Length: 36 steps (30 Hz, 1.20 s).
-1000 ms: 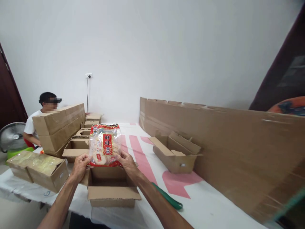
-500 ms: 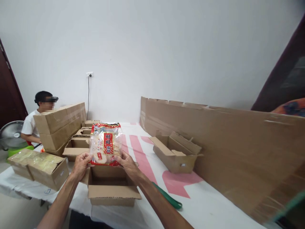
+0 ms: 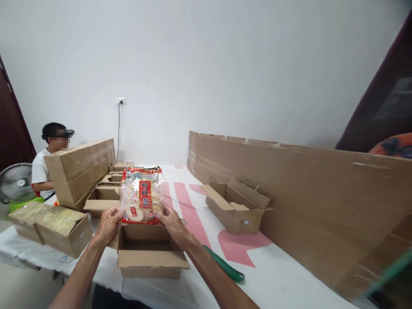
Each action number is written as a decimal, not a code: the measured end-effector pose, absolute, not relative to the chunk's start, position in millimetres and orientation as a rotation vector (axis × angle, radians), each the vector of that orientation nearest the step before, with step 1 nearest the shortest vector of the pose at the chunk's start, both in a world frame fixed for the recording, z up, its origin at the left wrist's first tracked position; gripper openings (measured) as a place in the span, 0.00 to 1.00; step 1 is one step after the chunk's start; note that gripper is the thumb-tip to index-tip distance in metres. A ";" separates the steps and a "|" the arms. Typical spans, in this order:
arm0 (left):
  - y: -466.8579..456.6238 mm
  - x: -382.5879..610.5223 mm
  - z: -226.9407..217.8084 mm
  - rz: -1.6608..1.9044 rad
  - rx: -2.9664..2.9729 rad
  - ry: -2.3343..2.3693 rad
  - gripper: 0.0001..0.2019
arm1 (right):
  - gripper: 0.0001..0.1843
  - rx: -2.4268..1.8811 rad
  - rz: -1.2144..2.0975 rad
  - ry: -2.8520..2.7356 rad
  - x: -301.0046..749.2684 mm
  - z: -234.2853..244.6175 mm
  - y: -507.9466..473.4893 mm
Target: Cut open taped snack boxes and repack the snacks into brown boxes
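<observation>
Between my two hands is a clear and red bag of rice crackers [image 3: 141, 195], its printed front facing me. My left hand [image 3: 111, 221] pinches the lower left corner, and my right hand [image 3: 170, 219] grips the lower right edge. Just below and in front of the bag stands an open cardboard box [image 3: 151, 259], its near flap folded outward. The part of its inside that shows holds nothing I can make out; the bag and my hands hide its far edge.
More open boxes [image 3: 102, 199] line up behind on the left, beside stacked closed boxes [image 3: 77, 163]. Taped boxes [image 3: 53, 223] sit at the left edge. To the right are an open box [image 3: 236, 210], a green strap [image 3: 227, 266] and a long cardboard wall [image 3: 289, 193]. A person [image 3: 43, 167] sits beyond the stack.
My hands and the bag hold almost the same place. The whole view has shifted very slightly, and the person at the left has moved a little.
</observation>
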<state>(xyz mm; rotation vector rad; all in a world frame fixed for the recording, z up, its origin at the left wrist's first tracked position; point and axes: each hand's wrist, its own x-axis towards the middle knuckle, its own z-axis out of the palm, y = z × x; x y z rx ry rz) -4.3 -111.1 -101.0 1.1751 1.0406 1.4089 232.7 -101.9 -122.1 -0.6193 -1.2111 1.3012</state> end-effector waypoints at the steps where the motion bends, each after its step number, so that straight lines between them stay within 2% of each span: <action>1: -110.8 -4.5 -101.4 1.409 1.172 1.044 0.31 | 0.30 -0.622 1.298 -1.212 232.7 -122.2 -101.9; 19: -111.0 -4.2 -103.2 1.399 1.153 1.007 0.29 | 0.29 -0.642 1.282 -1.224 232.5 -128.1 -99.3; 24: -110.3 -10.3 -99.3 1.359 1.360 1.065 0.22 | 0.29 -0.624 1.293 -1.166 236.6 -126.4 -105.5; 28: -113.6 -41.5 -93.6 1.451 1.570 1.307 0.16 | 0.29 -0.671 1.195 -1.050 260.2 -122.3 -105.9; 31: -116.8 -72.0 -103.8 1.505 1.572 1.482 0.15 | 0.30 -0.681 1.054 -0.925 285.4 -118.3 -103.3; 36: -108.8 -92.9 -148.3 1.327 1.345 1.596 0.21 | 0.30 -0.648 0.948 -0.766 313.9 -114.4 -103.1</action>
